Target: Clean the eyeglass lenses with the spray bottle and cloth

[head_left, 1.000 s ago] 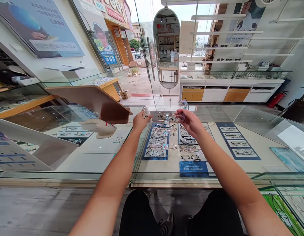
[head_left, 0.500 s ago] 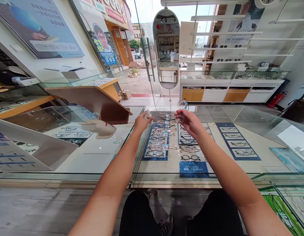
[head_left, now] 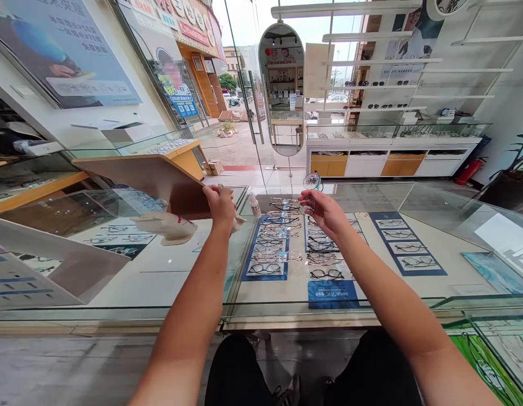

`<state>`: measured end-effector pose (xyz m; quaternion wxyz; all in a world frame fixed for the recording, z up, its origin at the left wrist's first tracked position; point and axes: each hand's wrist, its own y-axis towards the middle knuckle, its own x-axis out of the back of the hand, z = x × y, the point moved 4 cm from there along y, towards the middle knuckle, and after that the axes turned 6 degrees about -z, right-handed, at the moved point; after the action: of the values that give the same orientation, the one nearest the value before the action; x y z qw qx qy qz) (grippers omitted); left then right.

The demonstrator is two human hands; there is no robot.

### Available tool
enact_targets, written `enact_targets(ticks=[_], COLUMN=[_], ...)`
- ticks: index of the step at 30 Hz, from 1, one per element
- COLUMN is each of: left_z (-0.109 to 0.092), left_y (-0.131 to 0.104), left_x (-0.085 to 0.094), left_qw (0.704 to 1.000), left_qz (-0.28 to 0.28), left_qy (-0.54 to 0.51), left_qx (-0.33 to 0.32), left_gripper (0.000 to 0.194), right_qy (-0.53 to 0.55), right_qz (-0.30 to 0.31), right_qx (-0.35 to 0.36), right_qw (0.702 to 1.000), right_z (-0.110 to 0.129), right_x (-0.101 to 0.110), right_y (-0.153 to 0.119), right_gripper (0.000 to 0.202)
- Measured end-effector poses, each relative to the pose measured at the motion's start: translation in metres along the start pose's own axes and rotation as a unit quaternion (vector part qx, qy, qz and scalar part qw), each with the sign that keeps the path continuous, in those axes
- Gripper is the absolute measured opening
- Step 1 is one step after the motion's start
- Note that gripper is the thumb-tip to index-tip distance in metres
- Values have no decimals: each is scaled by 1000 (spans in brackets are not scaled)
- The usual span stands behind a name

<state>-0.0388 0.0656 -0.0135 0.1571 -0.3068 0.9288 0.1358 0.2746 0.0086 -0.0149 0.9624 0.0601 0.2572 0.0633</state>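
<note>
My right hand [head_left: 326, 211] is closed on a pair of eyeglasses [head_left: 312, 181], lifted above the glass counter with one round lens upright and the other near my fingers. My left hand [head_left: 221, 206] is closed over a crumpled beige cloth [head_left: 238, 223], which pokes out on its right side. Just right of that hand, a small white spray bottle [head_left: 255, 206] stands upright on the counter, untouched. Between my hands, several eyeglasses [head_left: 284, 206] are lined up on the glass top, with more frames [head_left: 265, 269] on blue-and-white cards nearer to me.
A brown slanted board [head_left: 185, 194] stands left of my left hand, beside a pale display piece [head_left: 166, 227]. A white box-like stand [head_left: 87, 276] is at the near left. An oval mirror [head_left: 282, 90] and low cabinets [head_left: 367, 164] stand beyond the counter [head_left: 269, 307].
My left hand has let go of the spray bottle, leaving it standing, and has moved left onto the beige cloth. My right hand keeps the eyeglasses in nearly the same place.
</note>
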Motion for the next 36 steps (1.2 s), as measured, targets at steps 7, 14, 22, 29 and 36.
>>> enact_targets(ticks=[7, 14, 22, 29, 36], left_z=[-14, -3, 11, 19, 19], left_y=[-67, -88, -99, -110, -117], left_x=[-41, -48, -53, -56, -58], left_qw=[943, 937, 932, 932, 925], left_qz=[218, 296, 338, 337, 351], left_qy=[-185, -60, 9, 23, -5], left_qx=[169, 176, 133, 130, 143], left_gripper=[36, 39, 67, 70, 62], right_qy=[4, -5, -35, -51, -73], right_qz=[-8, 15, 50, 74, 84], right_qx=[-5, 7, 29, 34, 45], right_qw=[1000, 1000, 998, 995, 993], right_z=[3, 5, 9, 10, 7], right_x=[-3, -7, -14, -19, -20], right_y=[-3, -5, -12, -15, -16], right_gripper=[50, 46, 39, 39, 40])
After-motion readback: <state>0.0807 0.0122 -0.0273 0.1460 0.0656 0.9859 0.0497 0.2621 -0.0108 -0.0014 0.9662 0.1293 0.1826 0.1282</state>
